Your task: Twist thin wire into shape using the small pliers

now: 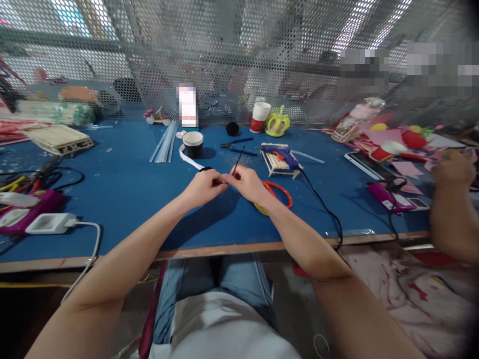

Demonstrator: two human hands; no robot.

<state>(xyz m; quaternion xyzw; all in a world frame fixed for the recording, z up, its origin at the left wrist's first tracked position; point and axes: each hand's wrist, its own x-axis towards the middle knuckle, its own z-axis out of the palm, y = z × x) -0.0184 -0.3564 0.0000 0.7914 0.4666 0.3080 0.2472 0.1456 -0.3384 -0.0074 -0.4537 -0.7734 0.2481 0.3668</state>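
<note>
My left hand [205, 187] is closed in a pinch above the blue table, its fingertips against those of my right hand. What it pinches is hidden. A white ribbon [191, 161] runs from beside a dark paper cup [193, 147] toward my left hand, and a small black piece [205, 169] shows just behind the knuckles. My right hand [247, 184] is closed around a thin black stem [238, 158], which sticks up and tilts slightly right. Beside my right wrist lie scissors with red and yellow handles [279, 189], partly covered by the forearm.
A blue glue gun [282, 155] rests on a small wooden stick frame [275, 167]. Behind are pliers [239, 144], a black pom-pom [232, 128], glue sticks [165, 142] and stacked cups [260, 117]. A purple power strip [22, 214] lies left. At right is another person's hand [454, 167].
</note>
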